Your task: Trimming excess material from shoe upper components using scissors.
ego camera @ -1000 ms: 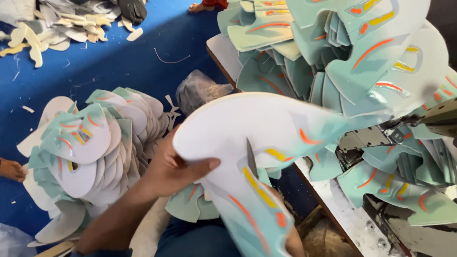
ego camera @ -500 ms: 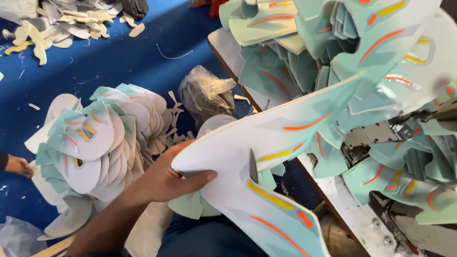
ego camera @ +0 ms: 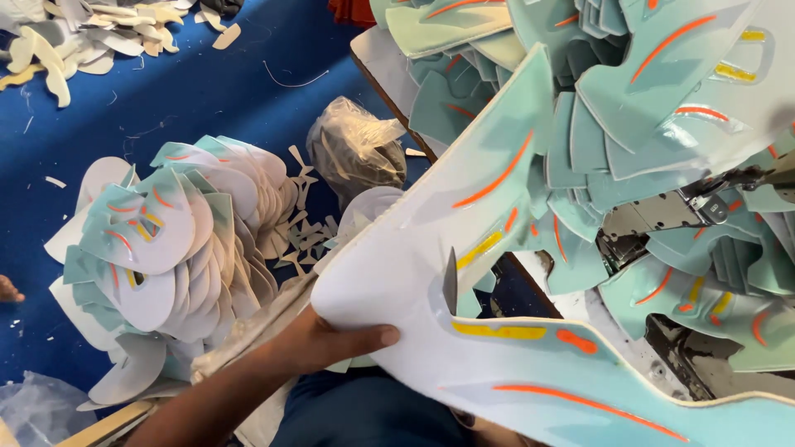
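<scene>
Above the left hand [ego camera: 331, 343] lies a crumpled clear plastic bag [ego camera: 356, 149]. The left hand, fingers closed, grips a large mint-and-white cut shoe-upper panel [ego camera: 464, 248] with orange and yellow stripes.

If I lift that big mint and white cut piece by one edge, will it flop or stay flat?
The cut piece probably holds its shape: the left hand grips only one edge, yet both long arms stay nearly straight. It looks thin, so likely light. Its glossy face may be somewhat slippery. The right hand is barely in view.
</scene>
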